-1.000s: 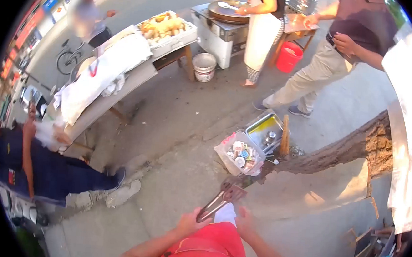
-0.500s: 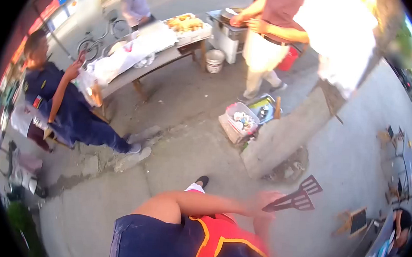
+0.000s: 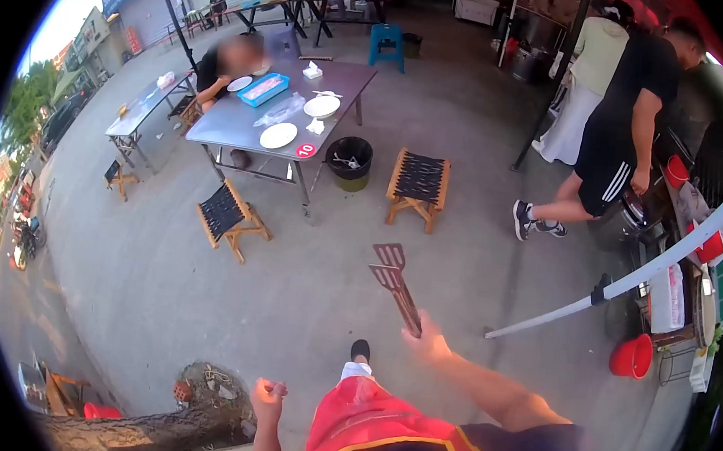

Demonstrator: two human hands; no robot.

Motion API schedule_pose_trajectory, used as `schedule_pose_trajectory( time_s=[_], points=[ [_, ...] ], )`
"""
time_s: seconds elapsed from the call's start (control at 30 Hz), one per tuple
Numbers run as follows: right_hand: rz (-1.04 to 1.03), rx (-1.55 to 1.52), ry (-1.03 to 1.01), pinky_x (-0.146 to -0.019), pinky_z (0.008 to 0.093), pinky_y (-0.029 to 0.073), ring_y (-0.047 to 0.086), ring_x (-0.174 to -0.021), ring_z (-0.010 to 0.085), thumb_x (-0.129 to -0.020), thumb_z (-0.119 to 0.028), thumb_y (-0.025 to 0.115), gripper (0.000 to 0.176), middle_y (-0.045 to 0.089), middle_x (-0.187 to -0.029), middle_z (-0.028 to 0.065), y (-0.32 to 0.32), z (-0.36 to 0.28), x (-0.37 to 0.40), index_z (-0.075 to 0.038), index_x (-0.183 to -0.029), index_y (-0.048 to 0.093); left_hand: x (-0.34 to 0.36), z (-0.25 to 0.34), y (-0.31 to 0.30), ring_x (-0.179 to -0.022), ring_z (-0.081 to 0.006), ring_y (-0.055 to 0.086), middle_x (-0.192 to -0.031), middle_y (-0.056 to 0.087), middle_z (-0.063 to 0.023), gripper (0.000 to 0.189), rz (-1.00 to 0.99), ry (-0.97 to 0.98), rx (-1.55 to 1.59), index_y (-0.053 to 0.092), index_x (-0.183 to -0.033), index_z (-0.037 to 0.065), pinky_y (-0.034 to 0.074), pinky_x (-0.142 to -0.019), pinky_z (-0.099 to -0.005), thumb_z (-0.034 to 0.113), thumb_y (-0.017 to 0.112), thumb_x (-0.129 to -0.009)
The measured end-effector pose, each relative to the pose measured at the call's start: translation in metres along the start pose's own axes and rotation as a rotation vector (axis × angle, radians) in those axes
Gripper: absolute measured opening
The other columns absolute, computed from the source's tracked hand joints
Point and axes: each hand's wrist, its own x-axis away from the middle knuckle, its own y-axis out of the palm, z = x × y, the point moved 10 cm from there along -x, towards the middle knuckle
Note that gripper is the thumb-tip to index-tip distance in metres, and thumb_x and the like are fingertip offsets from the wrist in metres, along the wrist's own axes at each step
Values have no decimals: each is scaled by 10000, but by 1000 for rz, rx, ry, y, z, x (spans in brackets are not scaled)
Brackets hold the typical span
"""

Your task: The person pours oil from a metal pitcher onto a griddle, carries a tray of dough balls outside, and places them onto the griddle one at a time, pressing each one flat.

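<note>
My right hand [image 3: 427, 339] is closed around the handles of two dark brown slotted spatulas [image 3: 402, 300]. Their slotted heads point forward and slightly left, one close above the other, over the concrete floor. Low and to the left, my left hand [image 3: 267, 402] is raised with its fingers curled together; whatever they may hold is too small to make out. Between both arms hangs a red apron [image 3: 377, 415] with yellow edging.
Ahead left stands a metal table [image 3: 346, 82] with plates and a blue tray [image 3: 264, 90]; a person sits behind it. Woven stools [image 3: 419, 179] and a black bin [image 3: 349, 162] are near. Two people stand right, beyond a slanting white pole [image 3: 626, 282]. A trunk [image 3: 146, 432] lies lower left.
My view has swung round from the roadside food stall to the dining tables. The spatulas now point forward instead of right, and my hands, close together before, are apart.
</note>
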Motion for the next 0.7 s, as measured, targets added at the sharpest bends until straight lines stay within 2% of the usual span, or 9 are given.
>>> schedule_pose_trajectory(
  time_s=[0.17,0.27,0.33,0.37,0.47,0.6,0.63,0.67,0.7],
  points=[
    [351,74,299,-666,408,483,619,-747,339,-768,-227,642,425,610,-808,171,-139,96,-88,-7,-1080,455,-182,115,157,-531,-131,575,-617,625,-81,201,-262,132,-57,581,-683,-3,453,-520,-279,157,633,-793],
    [477,125,483,-623,402,481,625,-705,326,-735,-242,673,430,602,-743,169,-228,117,-113,5,-1016,462,-256,245,287,-549,-152,572,-634,628,-87,295,-497,274,-301,633,-697,9,454,-548,-303,276,606,-820],
    [570,36,477,-600,377,472,628,-691,275,-746,-186,650,349,594,-727,160,-282,119,-133,23,-945,453,-271,354,377,-753,-246,639,-789,666,-96,354,-610,482,-177,634,-961,59,494,-699,-356,385,607,-824],
    [607,107,404,-596,368,474,623,-679,274,-742,-164,643,351,589,-719,159,-309,123,-147,32,-971,463,-281,384,427,-862,-271,637,-943,657,-127,465,-699,413,-445,550,-1146,73,490,-767,-368,414,598,-833],
    [673,195,311,-636,374,473,588,-702,244,-751,-179,637,366,581,-761,147,-378,175,-207,28,-1014,490,-318,467,545,-948,-311,605,-1079,610,-165,472,-795,613,-320,520,-1162,50,468,-827,-390,379,594,-832],
    [455,265,526,-746,382,461,577,-842,266,-780,-206,617,410,584,-887,175,-473,238,-327,42,-1086,503,-394,430,659,-974,-340,580,-1049,609,-169,377,-701,613,-578,559,-1084,47,459,-839,-424,317,590,-823],
    [493,320,431,-703,386,467,590,-783,277,-764,-208,626,388,586,-828,174,-496,231,-365,39,-1035,500,-405,415,656,-979,-345,574,-1011,615,-166,357,-719,432,-595,581,-1061,65,461,-829,-433,341,568,-834],
    [536,369,334,-661,389,472,603,-724,287,-748,-210,635,368,588,-769,172,-518,219,-409,35,-985,496,-435,332,688,-956,-346,583,-980,624,-164,381,-770,489,-795,588,-1042,69,468,-814,-432,392,526,-850],
    [579,424,236,-618,393,478,616,-665,297,-733,-212,645,351,590,-710,171,-545,202,-450,32,-935,493,-436,319,662,-903,-356,593,-952,631,-158,389,-693,354,-558,612,-936,50,471,-781,-429,414,496,-860]
  ],
)
